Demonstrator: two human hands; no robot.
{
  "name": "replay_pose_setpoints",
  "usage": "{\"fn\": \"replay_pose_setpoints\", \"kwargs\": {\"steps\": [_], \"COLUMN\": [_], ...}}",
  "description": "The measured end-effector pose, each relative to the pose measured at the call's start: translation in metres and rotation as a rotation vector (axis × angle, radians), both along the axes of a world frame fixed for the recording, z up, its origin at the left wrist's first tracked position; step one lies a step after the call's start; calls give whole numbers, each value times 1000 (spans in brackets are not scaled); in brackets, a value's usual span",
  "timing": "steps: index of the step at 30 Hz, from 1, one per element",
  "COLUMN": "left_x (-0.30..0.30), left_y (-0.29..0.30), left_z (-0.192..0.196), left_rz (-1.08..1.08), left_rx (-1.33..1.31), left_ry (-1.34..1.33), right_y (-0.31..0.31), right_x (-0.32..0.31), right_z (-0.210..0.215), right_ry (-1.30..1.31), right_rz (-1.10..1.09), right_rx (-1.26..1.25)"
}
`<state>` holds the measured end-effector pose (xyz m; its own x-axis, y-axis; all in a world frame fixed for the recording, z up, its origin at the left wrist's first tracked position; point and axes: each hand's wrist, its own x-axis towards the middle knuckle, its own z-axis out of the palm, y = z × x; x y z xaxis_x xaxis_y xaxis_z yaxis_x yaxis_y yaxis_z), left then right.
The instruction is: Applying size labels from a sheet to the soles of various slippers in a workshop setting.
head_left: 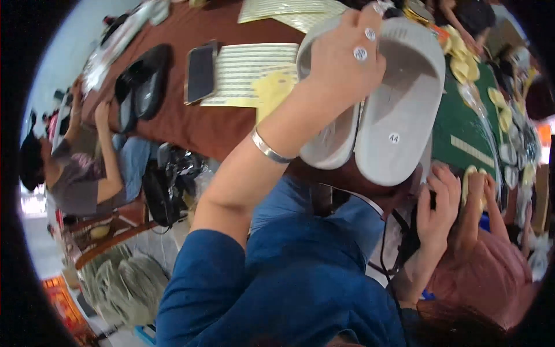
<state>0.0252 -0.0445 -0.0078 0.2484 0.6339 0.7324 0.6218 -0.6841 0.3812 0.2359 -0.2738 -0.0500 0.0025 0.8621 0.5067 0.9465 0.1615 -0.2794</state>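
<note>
A pair of light grey slide sandals, the left one (329, 141) and the right one (396, 124), lies side by side at the table's near edge, straps away from me. A round white sticker (393, 139) is on the right sandal's footbed. My left hand (347, 61) is over the left sandal's strap, fingers bent and closed, with several small round stickers on their backs; what they grip is hidden. A silver bracelet (266, 146) circles that wrist. Beside the right sandal's heel, my right hand (440, 202) hangs empty, its fingers loosely bent and apart.
A phone (201, 72), sheets of stickers (243, 63) and black slides (151, 81) lie on the brown tablecloth (191, 127). At the left a person (81, 173) sits by the table. Other people work at the right, near a green surface (474, 127) with yellow footwear (462, 63).
</note>
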Motion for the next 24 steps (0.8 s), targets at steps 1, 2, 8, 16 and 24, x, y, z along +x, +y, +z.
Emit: {"fn": "replay_pose_setpoints", "kwargs": {"steps": [1, 2, 8, 16, 24], "left_x": [-10, -33, -187, -430, -496], "left_y": [7, 10, 85, 265, 308], "left_z": [12, 27, 27, 42, 38], "left_rz": [17, 115, 350, 727, 758], "left_rx": [-32, -143, -185, 21, 106], "left_ry": [-63, 25, -14, 1363, 485], "right_y": [1, 2, 22, 46, 63], "right_x": [-2, -1, -18, -43, -43], "right_z": [2, 0, -2, 6, -1], "right_ry": [-6, 0, -28, -114, -67], "right_rz": [12, 33, 79, 57, 54], "right_rx": [-9, -15, -49, -128, -151]}}
